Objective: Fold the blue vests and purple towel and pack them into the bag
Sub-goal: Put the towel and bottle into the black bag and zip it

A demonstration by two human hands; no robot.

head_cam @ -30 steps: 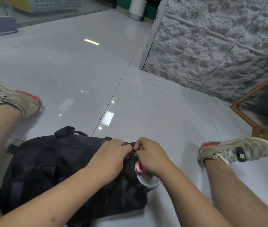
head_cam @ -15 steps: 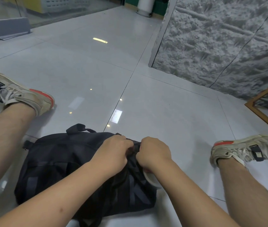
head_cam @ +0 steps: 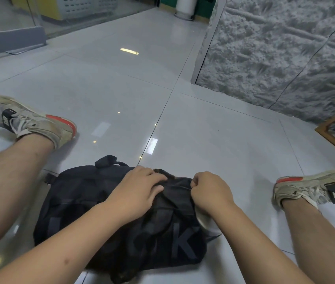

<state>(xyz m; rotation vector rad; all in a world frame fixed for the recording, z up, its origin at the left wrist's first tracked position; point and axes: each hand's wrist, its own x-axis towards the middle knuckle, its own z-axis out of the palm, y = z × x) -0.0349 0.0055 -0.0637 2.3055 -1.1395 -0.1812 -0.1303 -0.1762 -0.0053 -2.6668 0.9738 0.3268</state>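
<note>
A black bag with large grey letters lies on the floor between my legs. My left hand sits on its top middle, fingers and thumb holding a fold of the black fabric. My right hand is curled into a fist at the bag's right end, pinching at the zipper line; the pull itself is hidden under my fingers. No blue vests or purple towel show outside the bag.
My shoes rest on the glossy grey tile, one at the left and one at the right. A pale rounded object peeks out under my right wrist. A textured grey wall and a wooden frame stand at the right.
My hands have drawn apart along the bag's top, the right one moving to the right end. The pink and white object beside it is now mostly covered.
</note>
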